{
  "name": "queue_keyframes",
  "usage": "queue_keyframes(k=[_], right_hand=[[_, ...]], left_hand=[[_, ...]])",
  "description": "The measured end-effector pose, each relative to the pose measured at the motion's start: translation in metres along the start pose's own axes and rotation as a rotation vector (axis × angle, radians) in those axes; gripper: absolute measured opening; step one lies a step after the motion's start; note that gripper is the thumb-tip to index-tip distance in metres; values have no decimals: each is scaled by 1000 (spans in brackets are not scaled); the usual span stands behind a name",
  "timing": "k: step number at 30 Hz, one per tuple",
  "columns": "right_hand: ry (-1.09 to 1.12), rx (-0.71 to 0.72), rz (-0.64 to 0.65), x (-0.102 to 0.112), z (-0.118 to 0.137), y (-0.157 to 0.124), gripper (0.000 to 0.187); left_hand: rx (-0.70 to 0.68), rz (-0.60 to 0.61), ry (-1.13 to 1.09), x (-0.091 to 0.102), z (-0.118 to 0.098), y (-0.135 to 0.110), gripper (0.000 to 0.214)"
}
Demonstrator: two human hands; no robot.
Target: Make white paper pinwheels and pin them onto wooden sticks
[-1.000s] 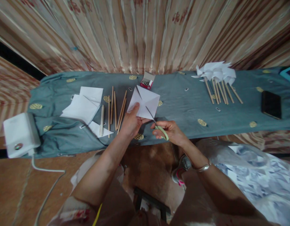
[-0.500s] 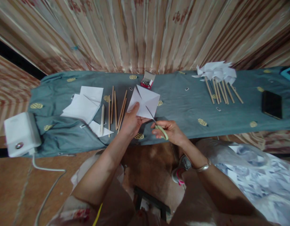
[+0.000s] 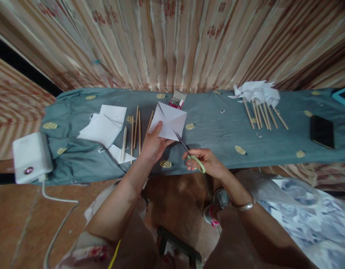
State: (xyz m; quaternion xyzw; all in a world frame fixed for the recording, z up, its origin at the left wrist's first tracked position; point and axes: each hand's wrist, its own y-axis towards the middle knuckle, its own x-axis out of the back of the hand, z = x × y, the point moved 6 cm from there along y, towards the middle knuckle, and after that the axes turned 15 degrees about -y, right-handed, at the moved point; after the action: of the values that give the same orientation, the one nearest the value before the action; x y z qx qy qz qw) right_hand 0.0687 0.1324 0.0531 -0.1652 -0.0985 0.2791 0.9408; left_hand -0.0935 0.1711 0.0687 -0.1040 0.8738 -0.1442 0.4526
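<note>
My left hand (image 3: 154, 144) pinches the near edge of a white paper square (image 3: 169, 120), thumb on top, holding it over the blue-grey cloth (image 3: 217, 130). The square has a slit cut in from its far corner. My right hand (image 3: 206, 162) grips green-handled scissors (image 3: 193, 157), whose dark blades point up-left and touch the square's near right edge. Several wooden sticks (image 3: 135, 129) lie just left of my left hand.
A pile of white paper sheets (image 3: 103, 127) lies at the left, and a white box with a cable (image 3: 30, 157) beyond it. A small open box of pins (image 3: 176, 100) sits behind the square. Finished paper pinwheels on sticks (image 3: 258, 99) and a black phone (image 3: 322, 131) lie at the right.
The scissors have drawn back a little toward me and to the right, out of the cut in the paper. My left hand keeps holding the square; the camera tilted slightly.
</note>
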Motion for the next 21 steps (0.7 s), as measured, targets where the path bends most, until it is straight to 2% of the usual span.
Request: queue_keyframes(k=[6,12,15,21], right_hand=[[-15,-31,5,10,-2,-7,42],[-84,14,-55,30,0,-13,45],[-104,50,-149,42,3,-14,47],[-27,74,-459,70,-1,-12,44]], left_hand=[[-9,-2,-25,1,-5,1,30],[-4,0,-14,1,-5,-1,30],[22,20,3,1,0,-1,27],[99,48,121,-1,21,-5,28]])
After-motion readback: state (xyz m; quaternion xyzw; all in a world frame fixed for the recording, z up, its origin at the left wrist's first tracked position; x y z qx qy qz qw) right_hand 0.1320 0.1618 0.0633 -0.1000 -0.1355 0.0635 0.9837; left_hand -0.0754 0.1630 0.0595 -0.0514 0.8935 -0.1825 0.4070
